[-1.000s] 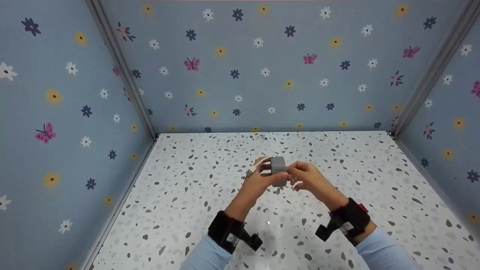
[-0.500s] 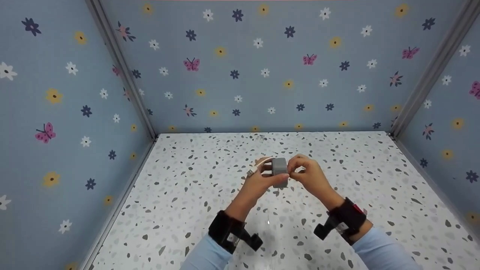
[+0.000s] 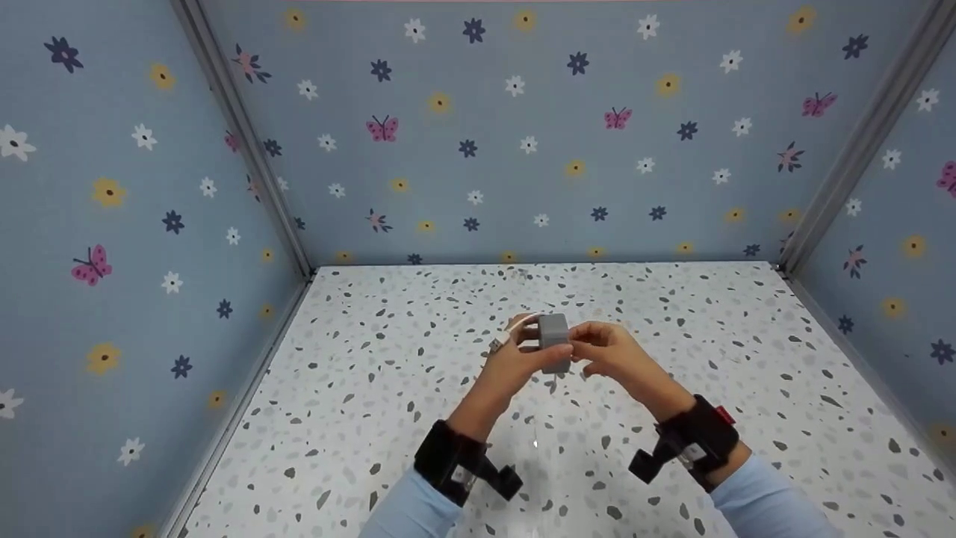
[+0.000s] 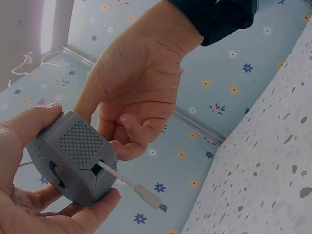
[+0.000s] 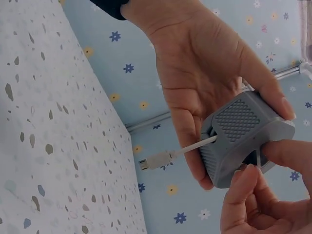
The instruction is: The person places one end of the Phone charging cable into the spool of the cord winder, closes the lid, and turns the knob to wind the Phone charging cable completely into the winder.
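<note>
My left hand grips a grey cable winder with textured sides, held up in front of me. From a slot on one side sticks a white USB cable, ending in a small plug that hangs free. On the opposite side, my right hand is at the winder's round opening. In the right wrist view the thumb and fingers pinch a short white length of cable at that hollow. The left wrist view shows the left thumb along the winder's edge; the inside of the winder is mostly hidden.
Beneath the hands lies a white speckled tabletop. Blue flower-patterned panels stand at the back and both sides, joined by grey metal posts. Each wrist wears a black camera strap.
The right hand rises with fingers more curled at half a second ago, then comes back down beside the winder. The left hand and the winder stay nearly still.
</note>
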A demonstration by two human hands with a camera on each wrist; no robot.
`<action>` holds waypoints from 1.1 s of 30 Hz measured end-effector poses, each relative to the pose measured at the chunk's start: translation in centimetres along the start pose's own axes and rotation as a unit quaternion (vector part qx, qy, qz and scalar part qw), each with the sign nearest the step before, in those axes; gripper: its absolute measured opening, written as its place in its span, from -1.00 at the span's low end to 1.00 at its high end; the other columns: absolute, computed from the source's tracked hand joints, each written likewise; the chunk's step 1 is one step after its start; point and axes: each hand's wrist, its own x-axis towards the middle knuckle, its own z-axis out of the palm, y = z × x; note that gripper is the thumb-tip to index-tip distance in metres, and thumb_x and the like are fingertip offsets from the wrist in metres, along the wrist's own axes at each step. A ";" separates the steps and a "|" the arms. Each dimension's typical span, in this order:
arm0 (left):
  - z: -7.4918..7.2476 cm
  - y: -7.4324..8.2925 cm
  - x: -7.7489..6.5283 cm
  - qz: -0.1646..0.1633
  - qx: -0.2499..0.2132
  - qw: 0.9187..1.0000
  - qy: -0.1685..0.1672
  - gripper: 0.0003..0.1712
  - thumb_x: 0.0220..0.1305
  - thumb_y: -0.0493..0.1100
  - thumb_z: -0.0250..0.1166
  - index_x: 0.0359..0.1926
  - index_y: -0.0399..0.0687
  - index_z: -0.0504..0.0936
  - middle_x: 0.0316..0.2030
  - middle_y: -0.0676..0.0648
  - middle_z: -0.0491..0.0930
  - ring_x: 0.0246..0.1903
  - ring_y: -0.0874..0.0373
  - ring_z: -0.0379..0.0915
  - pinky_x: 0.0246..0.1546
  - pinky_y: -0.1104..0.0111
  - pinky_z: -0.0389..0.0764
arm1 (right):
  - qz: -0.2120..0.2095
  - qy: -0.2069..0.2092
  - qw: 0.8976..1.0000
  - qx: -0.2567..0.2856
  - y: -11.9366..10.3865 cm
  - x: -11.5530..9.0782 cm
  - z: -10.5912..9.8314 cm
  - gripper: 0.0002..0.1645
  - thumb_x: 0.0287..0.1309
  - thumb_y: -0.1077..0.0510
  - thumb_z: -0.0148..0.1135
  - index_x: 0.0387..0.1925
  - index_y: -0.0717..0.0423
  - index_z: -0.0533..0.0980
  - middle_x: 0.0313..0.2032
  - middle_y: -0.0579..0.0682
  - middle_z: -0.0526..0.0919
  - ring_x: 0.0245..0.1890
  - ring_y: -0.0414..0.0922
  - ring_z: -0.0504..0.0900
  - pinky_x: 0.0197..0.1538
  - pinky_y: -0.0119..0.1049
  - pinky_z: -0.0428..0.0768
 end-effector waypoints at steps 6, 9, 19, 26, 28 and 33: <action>0.1 0.0 0.0 0.010 0.003 1.000 0.005 -0.08 0.05 0.14 0.47 0.39 0.19 0.23 0.22 -0.09 0.38 0.21 -0.02 0.38 0.13 0.19 0.50 | -0.099 0.080 0.988 -0.083 0.7 0.3 0.3 -0.83 0.07 0.36 0.35 -0.26 0.30 0.57 -0.23 -0.05 0.62 -0.26 -0.22 0.59 -0.24 -0.35 0.58; 0.1 0.0 0.0 0.007 0.001 1.000 0.004 -0.08 0.04 0.14 0.48 0.38 0.20 0.24 0.21 -0.09 0.38 0.20 -0.01 0.39 0.12 0.18 0.51 | -0.149 0.111 0.978 -0.096 1.0 0.4 0.6 -0.89 0.01 0.42 0.37 -0.41 0.27 0.58 -0.25 -0.01 0.60 -0.21 -0.21 0.57 -0.21 -0.36 0.61; 0.0 0.2 -0.1 0.009 -0.014 1.000 0.003 -0.10 0.06 0.14 0.46 0.38 0.20 0.25 0.21 -0.08 0.37 0.21 -0.01 0.38 0.13 0.17 0.50 | -0.171 0.118 0.975 -0.078 1.7 0.4 1.0 -0.87 0.16 0.32 0.31 -0.29 0.25 0.49 -0.35 -0.03 0.62 -0.34 -0.20 0.59 -0.35 -0.40 0.58; -0.1 0.1 0.0 0.007 -0.017 1.000 -0.003 -0.07 0.07 0.15 0.45 0.40 0.20 0.20 0.22 -0.09 0.35 0.23 -0.01 0.36 0.18 0.11 0.46 | -0.204 0.100 0.972 -0.065 2.2 0.5 0.6 -0.85 0.26 0.30 0.20 -0.16 0.31 0.50 -0.33 -0.09 0.65 -0.39 -0.20 0.58 -0.46 -0.41 0.54; -0.1 0.1 0.0 0.008 -0.017 1.000 0.000 -0.07 0.06 0.15 0.45 0.40 0.18 0.21 0.22 -0.09 0.35 0.23 -0.02 0.36 0.18 0.12 0.46 | -0.243 0.105 0.960 -0.086 2.5 0.6 0.3 -0.87 0.22 0.37 0.21 -0.18 0.28 0.55 -0.30 -0.07 0.66 -0.35 -0.23 0.58 -0.44 -0.43 0.55; -0.2 0.2 -0.2 0.010 -0.015 1.000 -0.005 -0.07 0.07 0.14 0.45 0.41 0.20 0.20 0.23 -0.09 0.35 0.23 -0.03 0.36 0.17 0.13 0.46 | -0.367 0.120 0.913 -0.131 2.4 0.5 0.1 -0.79 0.00 0.57 0.27 -0.33 0.31 0.60 -0.29 0.11 0.64 -0.23 -0.31 0.58 -0.34 -0.47 0.58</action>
